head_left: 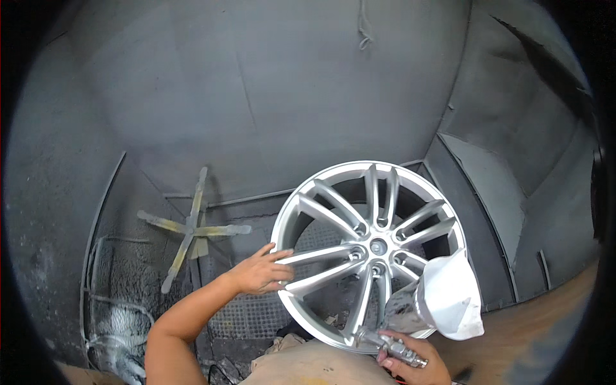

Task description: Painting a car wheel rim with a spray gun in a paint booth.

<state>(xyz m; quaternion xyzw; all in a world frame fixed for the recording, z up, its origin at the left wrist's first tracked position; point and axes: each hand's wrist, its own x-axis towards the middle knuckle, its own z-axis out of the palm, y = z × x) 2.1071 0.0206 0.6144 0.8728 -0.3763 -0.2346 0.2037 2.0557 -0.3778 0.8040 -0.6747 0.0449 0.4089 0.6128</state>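
Note:
A silver multi-spoke alloy wheel (377, 248) faces me, its round hub in the middle and dark gaps between paired spokes. My left hand (264, 269) is at the wheel's left edge, its fingers hooked over the rim beside a spoke. At the lower right, my right hand (414, 360) is closed around a metal spray gun (401, 351) close to the wheel's lower rim. A clear cup with a white cover (451, 296) sits on the gun and hides part of the wheel's lower right. What supports the wheel is hidden behind it.
A cross-shaped stand (191, 230) with paint-crusted arms stands to the left. Grey booth walls (308, 96) surround the work. Metal tubing (122, 298) is at the lower left, a perforated floor mat (250, 317) lies below, and a cord loop (365, 38) hangs at the back.

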